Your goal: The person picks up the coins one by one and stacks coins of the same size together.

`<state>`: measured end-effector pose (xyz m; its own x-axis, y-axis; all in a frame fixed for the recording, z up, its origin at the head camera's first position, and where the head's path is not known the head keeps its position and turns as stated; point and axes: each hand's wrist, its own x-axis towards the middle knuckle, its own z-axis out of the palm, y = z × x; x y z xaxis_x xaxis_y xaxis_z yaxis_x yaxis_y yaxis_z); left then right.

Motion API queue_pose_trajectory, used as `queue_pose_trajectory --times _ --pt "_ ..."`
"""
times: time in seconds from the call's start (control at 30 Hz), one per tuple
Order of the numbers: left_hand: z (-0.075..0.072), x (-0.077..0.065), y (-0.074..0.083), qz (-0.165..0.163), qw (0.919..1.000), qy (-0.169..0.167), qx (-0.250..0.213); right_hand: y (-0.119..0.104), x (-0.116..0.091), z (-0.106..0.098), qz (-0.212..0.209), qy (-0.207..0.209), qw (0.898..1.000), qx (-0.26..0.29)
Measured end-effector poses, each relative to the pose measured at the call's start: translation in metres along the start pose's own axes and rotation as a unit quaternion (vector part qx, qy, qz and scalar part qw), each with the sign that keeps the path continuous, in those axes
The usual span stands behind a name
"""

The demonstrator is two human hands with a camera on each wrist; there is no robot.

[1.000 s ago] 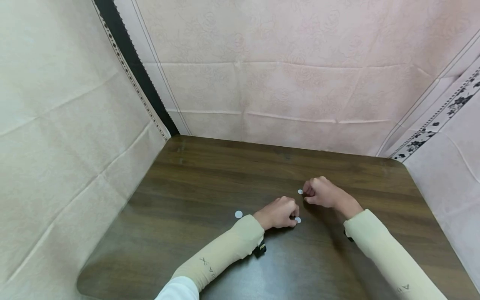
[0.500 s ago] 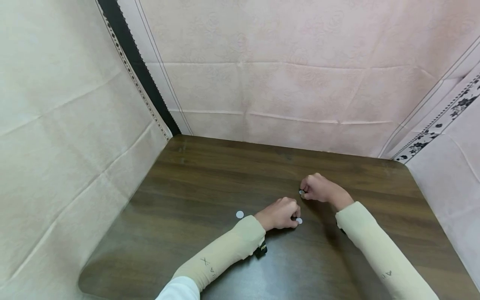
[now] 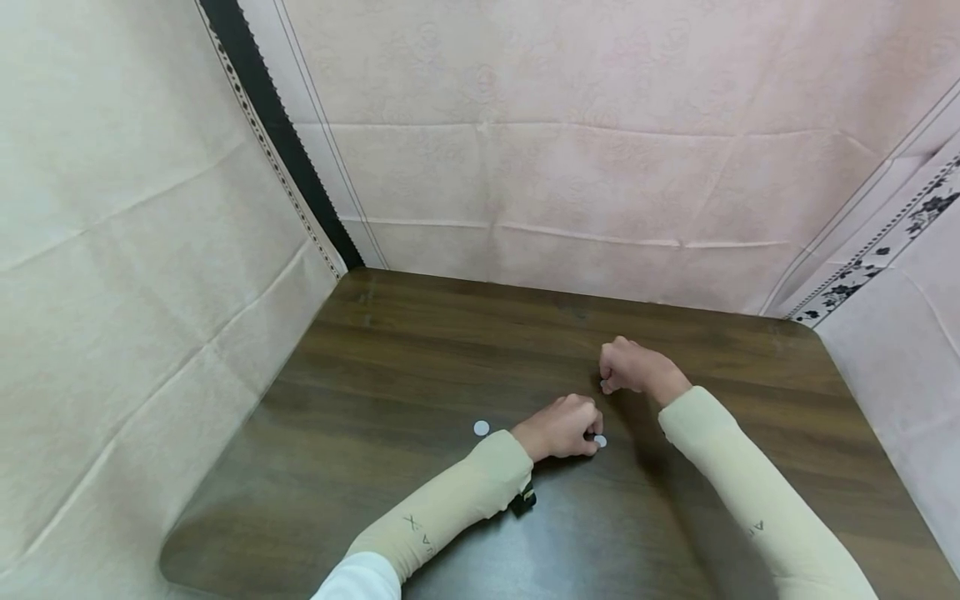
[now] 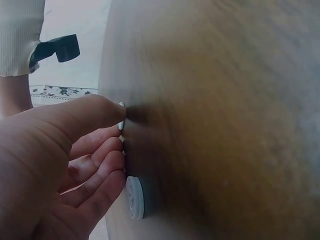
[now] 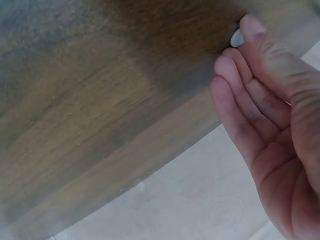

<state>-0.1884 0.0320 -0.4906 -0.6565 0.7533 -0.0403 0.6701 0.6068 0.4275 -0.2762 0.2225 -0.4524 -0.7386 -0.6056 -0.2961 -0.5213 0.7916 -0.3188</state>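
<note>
My left hand [image 3: 564, 427] holds a small white disc [image 3: 601, 441] by its edge, thumb and fingertips around it, low at the dark wood tabletop. In the left wrist view that disc [image 4: 122, 116] stands on edge, thin, at the thumb tip. My right hand [image 3: 632, 365] is farther back and to the right; its thumb and fingers pinch another white disc [image 5: 237, 38], mostly covered in the head view. A third white disc [image 3: 482, 427] lies on the table left of my left wrist. Up close, this third disc [image 4: 135, 197] looks thick, with a raised pattern on its face.
The brown wood-grain table [image 3: 360, 375] has rounded corners. Pale cloth [image 3: 525, 167] hangs behind it and at both sides. A black wrist device [image 3: 522, 500] sits under my left sleeve.
My right hand has moved left and slightly back, and its fingers have closed on the far disc, now mostly hidden. My left hand keeps its grip in nearly the same place.
</note>
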Motion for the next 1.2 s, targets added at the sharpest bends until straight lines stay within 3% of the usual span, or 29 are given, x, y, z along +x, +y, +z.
queue_pose_trajectory --times 0.73,0.9,1.2 --pt "-0.003 0.002 0.003 -0.002 1.0 -0.001 -0.004 -0.007 0.003 -0.011 0.034 -0.046 0.998 -0.03" --pt "-0.002 0.002 0.002 -0.007 1.0 -0.002 -0.003 -0.004 0.003 -0.004 0.037 -0.035 0.998 -0.037" --pt "-0.001 0.003 0.002 -0.009 0.9999 -0.009 -0.011 0.001 -0.002 0.015 0.027 0.025 0.997 -0.067"
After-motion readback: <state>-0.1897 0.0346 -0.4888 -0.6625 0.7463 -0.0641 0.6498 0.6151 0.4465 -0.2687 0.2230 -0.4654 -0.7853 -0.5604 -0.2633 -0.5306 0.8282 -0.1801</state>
